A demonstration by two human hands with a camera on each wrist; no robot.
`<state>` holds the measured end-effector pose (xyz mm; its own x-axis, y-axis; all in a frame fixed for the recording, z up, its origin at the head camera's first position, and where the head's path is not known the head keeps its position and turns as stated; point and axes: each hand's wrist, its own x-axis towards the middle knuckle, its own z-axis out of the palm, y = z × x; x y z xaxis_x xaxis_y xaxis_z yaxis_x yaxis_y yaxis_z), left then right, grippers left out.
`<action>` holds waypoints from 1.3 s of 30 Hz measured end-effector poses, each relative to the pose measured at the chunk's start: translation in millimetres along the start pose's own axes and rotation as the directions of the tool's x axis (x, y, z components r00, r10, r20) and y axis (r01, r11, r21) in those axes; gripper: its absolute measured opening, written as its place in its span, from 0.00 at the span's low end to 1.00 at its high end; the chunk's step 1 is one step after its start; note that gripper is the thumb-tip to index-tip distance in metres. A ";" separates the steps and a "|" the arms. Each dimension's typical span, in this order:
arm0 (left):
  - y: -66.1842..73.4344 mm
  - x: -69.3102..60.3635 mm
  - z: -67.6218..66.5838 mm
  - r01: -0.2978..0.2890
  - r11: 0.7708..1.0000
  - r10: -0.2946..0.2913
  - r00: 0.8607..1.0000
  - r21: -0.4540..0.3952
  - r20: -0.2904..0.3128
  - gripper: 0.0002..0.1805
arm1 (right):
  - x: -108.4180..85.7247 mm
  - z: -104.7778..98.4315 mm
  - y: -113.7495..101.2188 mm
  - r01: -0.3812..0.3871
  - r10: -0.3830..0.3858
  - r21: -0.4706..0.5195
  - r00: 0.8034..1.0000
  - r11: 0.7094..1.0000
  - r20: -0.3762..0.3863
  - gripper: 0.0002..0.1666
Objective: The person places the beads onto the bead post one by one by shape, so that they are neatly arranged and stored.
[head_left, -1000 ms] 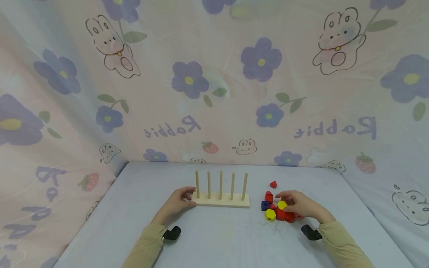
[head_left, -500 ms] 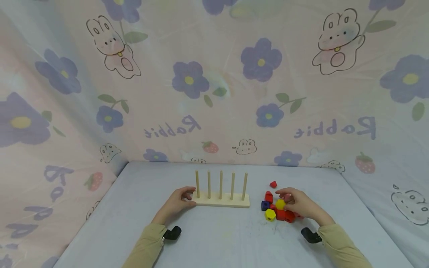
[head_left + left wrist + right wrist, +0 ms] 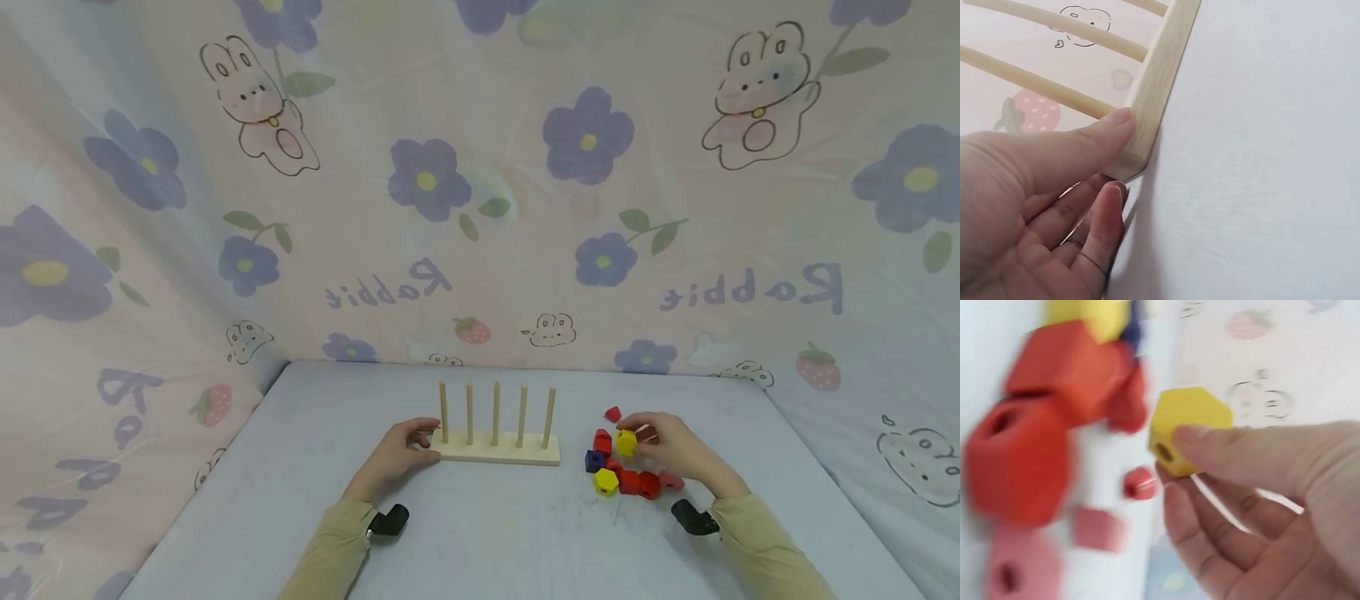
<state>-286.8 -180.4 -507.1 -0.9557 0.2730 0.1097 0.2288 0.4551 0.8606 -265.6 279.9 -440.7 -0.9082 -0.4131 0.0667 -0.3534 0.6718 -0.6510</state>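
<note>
A pale wooden peg stand [image 3: 497, 451] with several upright dowels sits on the table. My left hand [image 3: 397, 452] grips its left end; the left wrist view has the thumb on the base [image 3: 1159, 78] and the fingers behind the end. Between thumb and fingers, my right hand [image 3: 678, 450] pinches a yellow hexagonal bead [image 3: 1188, 415] with a hole through it, above the pile. Below lie another yellow bead [image 3: 606, 482], a dark blue cube bead [image 3: 595, 461], red beads [image 3: 1019, 462] and a pink bead [image 3: 1022, 562].
A small red bead [image 3: 613, 413] lies apart behind the pile. The white table [image 3: 495, 533] backs onto a patterned curtain [image 3: 510, 250], which also rises at both sides.
My right hand has lifted the yellow bead from the pile, moving it slightly up and back. The pink bead shows more fully now. My left hand keeps its grip on the stand.
</note>
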 end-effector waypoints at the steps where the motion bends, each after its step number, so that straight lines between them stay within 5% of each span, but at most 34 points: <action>1: 0.5 0.0 -0.5 0.002 1.000 -0.002 1.000 -0.001 0.005 0.31 | 2.4 -2.6 -4.4 0.010 -0.010 0.013 1.000 1.000 -0.021 0.19; 11: 1.6 0.2 -9.8 -0.017 1.000 0.017 0.997 -0.007 0.072 0.28 | 38.8 -13.2 -79.9 0.180 -0.142 0.161 0.965 0.970 -0.220 0.25; 18: 0.7 1.4 -8.4 -0.054 0.998 0.052 0.995 0.021 0.088 0.27 | 61.3 -3.1 -123.1 0.364 -0.262 0.369 0.918 0.855 -0.299 0.23; 22: 1.5 1.6 -5.1 -0.068 0.997 0.065 0.993 0.031 0.098 0.27 | 71.3 10.9 -142.6 0.393 -0.292 0.451 0.915 0.801 -0.278 0.22; 30: 4.6 1.9 3.8 -0.118 0.993 0.113 0.984 0.026 0.137 0.26 | 87.1 47.0 -174.8 0.404 -0.324 0.520 0.915 0.753 -0.241 0.19; 39: 7.3 2.4 11.3 -0.087 0.996 0.084 0.987 0.017 0.136 0.25 | 88.6 77.1 -209.8 0.464 -0.323 0.543 0.884 0.700 -0.339 0.18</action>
<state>-285.3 -166.9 -506.2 -0.8990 0.4230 0.1132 0.3146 0.4440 0.8390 -254.7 55.0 -356.5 -0.7646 -0.3732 0.5254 -0.5470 -0.0553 -0.8353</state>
